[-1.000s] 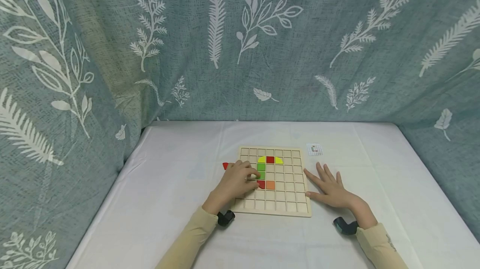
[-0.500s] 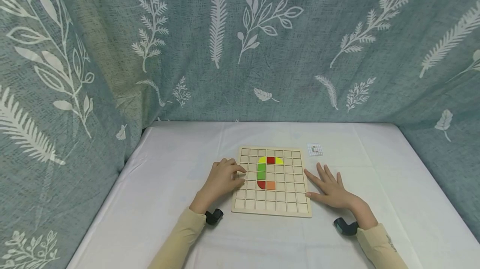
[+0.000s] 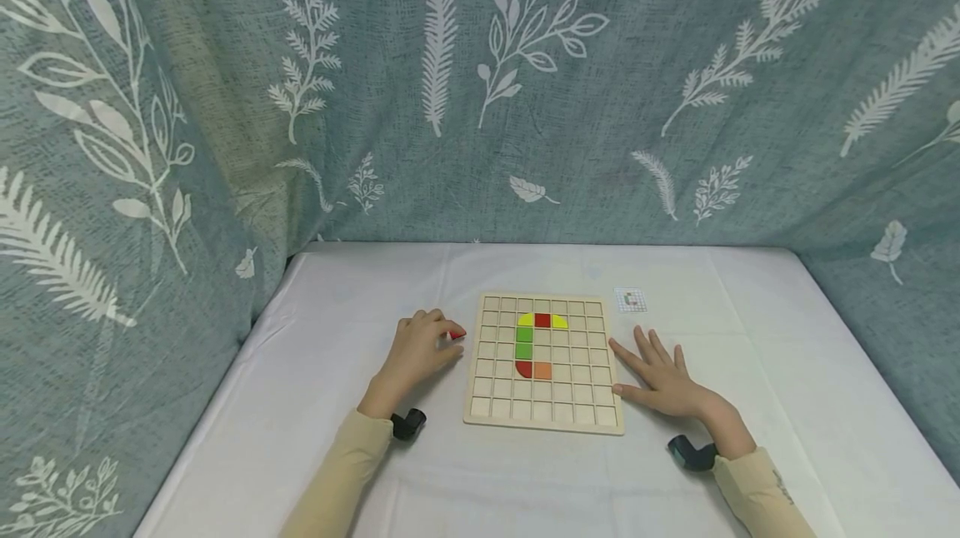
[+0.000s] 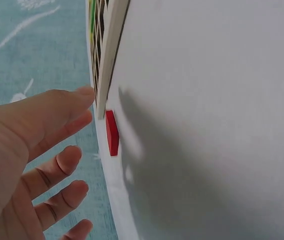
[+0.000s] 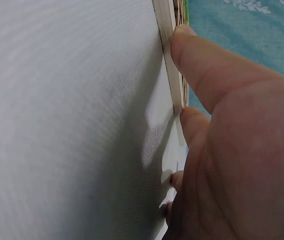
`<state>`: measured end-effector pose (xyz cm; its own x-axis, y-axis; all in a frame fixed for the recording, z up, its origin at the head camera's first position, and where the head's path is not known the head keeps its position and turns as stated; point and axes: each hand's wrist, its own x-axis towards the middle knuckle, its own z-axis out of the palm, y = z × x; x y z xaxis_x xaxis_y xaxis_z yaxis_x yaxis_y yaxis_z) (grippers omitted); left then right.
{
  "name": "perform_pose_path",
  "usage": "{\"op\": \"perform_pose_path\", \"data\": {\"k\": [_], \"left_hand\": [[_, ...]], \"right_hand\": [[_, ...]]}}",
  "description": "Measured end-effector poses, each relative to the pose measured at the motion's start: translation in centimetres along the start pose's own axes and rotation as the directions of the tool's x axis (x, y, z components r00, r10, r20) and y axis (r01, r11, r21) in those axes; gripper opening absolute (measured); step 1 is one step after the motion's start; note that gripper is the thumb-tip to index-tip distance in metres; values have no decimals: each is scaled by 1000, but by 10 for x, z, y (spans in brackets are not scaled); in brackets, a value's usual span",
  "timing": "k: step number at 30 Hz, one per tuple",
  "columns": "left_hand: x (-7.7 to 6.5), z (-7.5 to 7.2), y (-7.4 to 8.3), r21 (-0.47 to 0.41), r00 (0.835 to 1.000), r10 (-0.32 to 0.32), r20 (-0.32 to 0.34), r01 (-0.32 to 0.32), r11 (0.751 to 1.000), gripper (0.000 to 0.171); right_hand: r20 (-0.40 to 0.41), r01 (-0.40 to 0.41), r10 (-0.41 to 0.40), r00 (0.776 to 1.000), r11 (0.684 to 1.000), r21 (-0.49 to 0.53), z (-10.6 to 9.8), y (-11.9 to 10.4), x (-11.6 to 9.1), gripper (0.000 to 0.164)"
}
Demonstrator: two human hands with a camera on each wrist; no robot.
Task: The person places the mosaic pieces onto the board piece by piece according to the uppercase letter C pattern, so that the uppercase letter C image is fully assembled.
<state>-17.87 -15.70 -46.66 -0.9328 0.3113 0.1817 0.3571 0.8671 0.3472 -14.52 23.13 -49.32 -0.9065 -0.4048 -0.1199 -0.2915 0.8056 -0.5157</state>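
My left hand (image 3: 415,352) hovers left of the wooden grid board (image 3: 543,428), thumb and fingers apart with nothing between them. Just past its fingertips a small red piece (image 3: 457,335) lies on the white cloth; the left wrist view shows this red piece (image 4: 112,132) near the board's corner. Spread fingers of my right hand (image 3: 663,380) rest at the board's right edge. In the grid sit two yellow rounded pieces, one of them the left yellow piece (image 3: 526,320), a red square (image 3: 542,321), two green squares, a red rounded piece (image 3: 523,370) and an orange square (image 3: 543,371).
A small printed card (image 3: 631,299) with a grid pattern lies beyond the board's right far corner. White cloth (image 3: 525,488) covers the table, and a blue-green leaf-patterned curtain (image 3: 465,180) hangs behind it.
My left hand has drawn back leftward from the red rounded piece on the board, off the board's left side, to the loose red piece. The right hand stays in place.
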Motion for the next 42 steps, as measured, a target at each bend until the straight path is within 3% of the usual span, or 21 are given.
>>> {"op": "perform_pose_path", "data": {"k": [10,42], "left_hand": [[8,-4,-14,20,997,-72,25,72,997,25],[17,-1,-13,20,995,-96,34,96,995,20]], "right_hand": [[-5,-3,3,1000,1000,-1,0,2,1,73],[-4,-9,9,1000,1000,-10,-1,2,1,73]]}}
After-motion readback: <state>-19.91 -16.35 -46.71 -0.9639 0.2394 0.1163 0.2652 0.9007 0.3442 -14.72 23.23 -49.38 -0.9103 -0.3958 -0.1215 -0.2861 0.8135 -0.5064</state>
